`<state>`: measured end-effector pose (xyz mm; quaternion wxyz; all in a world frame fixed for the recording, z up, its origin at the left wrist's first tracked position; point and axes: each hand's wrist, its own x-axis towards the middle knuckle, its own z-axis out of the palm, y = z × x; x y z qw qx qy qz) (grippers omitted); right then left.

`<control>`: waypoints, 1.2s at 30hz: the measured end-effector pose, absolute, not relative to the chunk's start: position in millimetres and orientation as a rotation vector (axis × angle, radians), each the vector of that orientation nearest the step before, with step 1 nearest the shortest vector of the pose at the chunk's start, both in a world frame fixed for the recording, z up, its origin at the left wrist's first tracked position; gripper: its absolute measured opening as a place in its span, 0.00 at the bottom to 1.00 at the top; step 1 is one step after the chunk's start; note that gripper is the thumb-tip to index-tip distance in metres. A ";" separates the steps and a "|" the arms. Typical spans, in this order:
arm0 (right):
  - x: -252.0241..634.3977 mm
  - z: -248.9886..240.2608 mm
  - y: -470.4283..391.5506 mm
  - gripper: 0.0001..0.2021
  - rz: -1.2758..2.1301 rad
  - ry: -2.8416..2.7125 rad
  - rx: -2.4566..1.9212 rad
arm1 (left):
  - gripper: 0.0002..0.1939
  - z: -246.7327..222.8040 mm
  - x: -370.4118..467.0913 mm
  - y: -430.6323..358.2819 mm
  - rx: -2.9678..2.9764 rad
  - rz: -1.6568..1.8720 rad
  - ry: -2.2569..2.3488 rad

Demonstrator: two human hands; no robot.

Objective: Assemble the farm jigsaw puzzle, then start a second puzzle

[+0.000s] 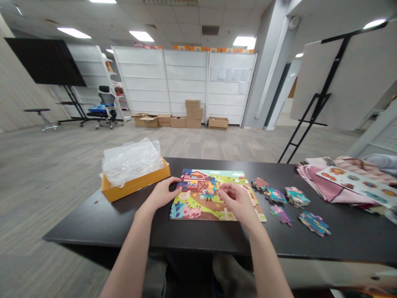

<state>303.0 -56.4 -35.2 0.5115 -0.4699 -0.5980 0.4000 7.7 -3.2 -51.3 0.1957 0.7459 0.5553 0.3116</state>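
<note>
Puzzle board (204,203) at 12 o'clock on black table (124,227). Left hand (163,193) at board's 9, thumb and fingers slightly apart. Right hand (238,199) over its 3 o'clock side, pinched narrow; can't tell if holding anything. Yellow box (136,185) at 10: clear plastic (133,160) inside. Cardboard boxes (178,122) on floor (186,142), far 12; print too small to read.

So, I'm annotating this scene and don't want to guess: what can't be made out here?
All in the head view:
Puzzle board: partly hidden by the right hand.
Whether that hand pinches a piece: too small to tell.
Yellow box: contents covered by crinkled plastic.
Piled puzzle pieces: lower ones hidden by upper ones.
Papers on the shelving: too small to read.
</note>
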 end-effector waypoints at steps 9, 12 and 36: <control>312.1 -41.7 -51.9 0.18 0.961 -1.416 -1.133 | 0.25 -57.8 3.8 -0.8 2.017 0.949 1.420; 314.8 -44.8 -50.3 0.18 0.954 -1.413 -1.137 | 0.25 -63.7 1.8 0.9 1.999 0.991 1.405; 309.0 -36.7 -51.4 0.12 0.904 -1.560 -1.181 | 0.20 -55.4 23.5 25.1 2.376 0.522 1.862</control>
